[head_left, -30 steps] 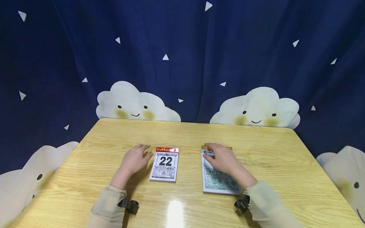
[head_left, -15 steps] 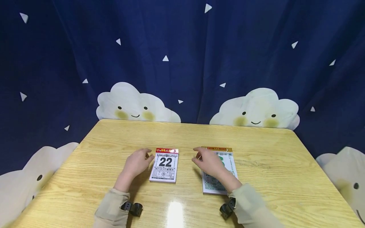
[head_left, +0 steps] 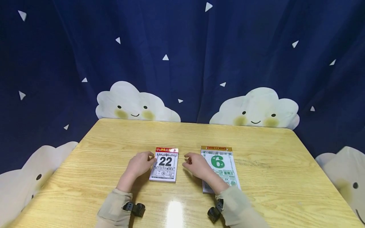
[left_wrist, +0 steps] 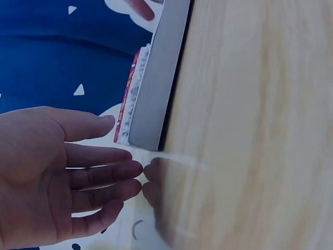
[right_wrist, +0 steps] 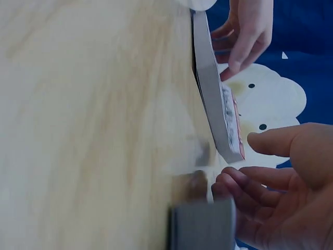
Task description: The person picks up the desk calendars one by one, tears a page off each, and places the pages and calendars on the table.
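Note:
A small tear-off calendar with a red header and a black 22 lies flat on the table. My left hand is at its left edge, thumb tip overlapping the page in the head view. In the left wrist view those fingers are spread, with the thumb by the pad's corner. Right of the calendar is my right hand, fingers loosely bent and holding nothing. Its wrist view shows thumb and fingers apart near the pad's other corner. A larger calendar with a green 6 lies partly beneath the right forearm.
The wooden table carries both pads, and its far edge meets a navy curtain printed with clouds and triangles. Black cameras are strapped to the left wrist and right wrist.
My right hand has moved left, off the green-numbered calendar, to beside the small one. The left hand has shifted slightly right, closer to the small calendar. Both pads stay put.

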Tool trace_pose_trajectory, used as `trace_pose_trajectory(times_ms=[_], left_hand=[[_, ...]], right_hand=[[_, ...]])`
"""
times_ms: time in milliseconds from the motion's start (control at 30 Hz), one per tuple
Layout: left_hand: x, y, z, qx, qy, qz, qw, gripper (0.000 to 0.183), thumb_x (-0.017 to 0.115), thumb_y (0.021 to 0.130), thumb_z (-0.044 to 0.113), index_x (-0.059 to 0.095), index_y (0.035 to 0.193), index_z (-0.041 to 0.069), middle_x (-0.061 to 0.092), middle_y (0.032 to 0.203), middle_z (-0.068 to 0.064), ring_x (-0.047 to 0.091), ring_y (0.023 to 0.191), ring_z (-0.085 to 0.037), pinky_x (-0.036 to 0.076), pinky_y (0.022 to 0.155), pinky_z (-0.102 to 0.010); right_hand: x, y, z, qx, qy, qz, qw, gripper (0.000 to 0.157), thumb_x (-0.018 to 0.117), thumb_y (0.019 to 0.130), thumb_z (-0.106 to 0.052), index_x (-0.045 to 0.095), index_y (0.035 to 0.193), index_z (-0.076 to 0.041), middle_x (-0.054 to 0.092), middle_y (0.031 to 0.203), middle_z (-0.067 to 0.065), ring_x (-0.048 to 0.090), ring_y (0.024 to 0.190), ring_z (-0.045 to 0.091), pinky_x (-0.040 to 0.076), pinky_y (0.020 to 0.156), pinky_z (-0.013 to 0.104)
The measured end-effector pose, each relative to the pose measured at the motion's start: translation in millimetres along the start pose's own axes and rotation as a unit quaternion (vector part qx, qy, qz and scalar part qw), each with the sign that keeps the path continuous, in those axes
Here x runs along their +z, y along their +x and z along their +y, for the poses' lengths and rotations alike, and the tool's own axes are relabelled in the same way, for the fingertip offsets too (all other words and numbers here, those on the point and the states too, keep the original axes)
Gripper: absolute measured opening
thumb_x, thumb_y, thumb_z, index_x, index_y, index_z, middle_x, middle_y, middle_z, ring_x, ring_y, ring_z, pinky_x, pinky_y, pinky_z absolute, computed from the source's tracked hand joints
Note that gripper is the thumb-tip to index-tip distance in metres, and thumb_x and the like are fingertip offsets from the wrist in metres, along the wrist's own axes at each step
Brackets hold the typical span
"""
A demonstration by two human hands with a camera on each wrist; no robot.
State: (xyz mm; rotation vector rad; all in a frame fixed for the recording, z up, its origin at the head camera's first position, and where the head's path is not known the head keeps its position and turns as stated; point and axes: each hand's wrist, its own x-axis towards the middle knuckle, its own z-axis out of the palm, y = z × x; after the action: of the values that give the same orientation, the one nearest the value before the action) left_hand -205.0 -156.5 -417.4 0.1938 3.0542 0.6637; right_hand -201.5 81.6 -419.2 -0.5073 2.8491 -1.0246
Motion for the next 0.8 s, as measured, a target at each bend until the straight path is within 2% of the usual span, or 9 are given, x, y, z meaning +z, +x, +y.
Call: trace_pose_trajectory(times_ms=[133, 333, 433, 600, 800], left_hand=[[1.1, -0.6, 2.7, 0.005, 0.006, -0.005, 1.0, 0.031, 0.061, 0.083, 0.027, 0.066, 0.102, 0.002, 0.065, 0.092, -0.012, 0.06, 0.08, -0.025, 0.05, 0.069, -0.042], [4.1, -2.7, 4.1, 0.012, 0.013, -0.014, 0.9997, 0.022, 0.066, 0.079, 0.023, 0.065, 0.089, 0.004, 0.057, 0.082, -0.008, 0.051, 0.069, -0.019, 0.044, 0.058, -0.034], [4.8, -3.0, 5.3, 0.015, -0.003, -0.013, 0.9998, 0.022, 0.067, 0.077, 0.02, 0.064, 0.089, 0.002, 0.058, 0.081, -0.007, 0.052, 0.07, -0.019, 0.045, 0.061, -0.035], [6.1, -2.3, 7.3, 0.015, -0.03, -0.012, 0.9994, 0.028, 0.067, 0.077, 0.016, 0.064, 0.098, -0.003, 0.064, 0.089, -0.013, 0.058, 0.081, -0.024, 0.048, 0.075, -0.041], [7.9, -2.0, 9.2, 0.005, -0.034, 0.004, 0.9994, 0.033, 0.068, 0.076, 0.014, 0.062, 0.101, -0.005, 0.063, 0.094, -0.017, 0.059, 0.087, -0.028, 0.048, 0.079, -0.043]], right_hand=[[9.2, 0.7, -5.7, 0.003, -0.008, -0.008, 1.0, 0.038, 0.06, 0.082, -0.02, 0.059, 0.114, 0.002, 0.057, 0.073, -0.002, 0.048, 0.058, 0.007, 0.042, 0.058, 0.023], [19.6, 1.5, -13.0, 0.014, -0.046, -0.006, 0.999, 0.031, 0.062, 0.08, -0.023, 0.066, 0.104, -0.004, 0.05, 0.068, -0.004, 0.044, 0.061, 0.01, 0.036, 0.053, 0.023], [22.8, 1.2, -15.5, 0.017, -0.056, -0.004, 0.998, 0.029, 0.062, 0.079, -0.025, 0.067, 0.1, -0.005, 0.048, 0.069, -0.001, 0.043, 0.063, 0.012, 0.034, 0.051, 0.024], [27.5, 0.9, -18.4, 0.034, -0.061, 0.006, 0.998, 0.039, 0.062, 0.078, -0.027, 0.065, 0.11, -0.006, 0.051, 0.08, 0.005, 0.047, 0.07, 0.016, 0.038, 0.054, 0.028], [28.9, 0.8, -22.1, 0.057, -0.048, 0.012, 0.997, 0.041, 0.065, 0.078, -0.027, 0.063, 0.113, -0.006, 0.054, 0.09, 0.009, 0.051, 0.074, 0.019, 0.043, 0.058, 0.032]])
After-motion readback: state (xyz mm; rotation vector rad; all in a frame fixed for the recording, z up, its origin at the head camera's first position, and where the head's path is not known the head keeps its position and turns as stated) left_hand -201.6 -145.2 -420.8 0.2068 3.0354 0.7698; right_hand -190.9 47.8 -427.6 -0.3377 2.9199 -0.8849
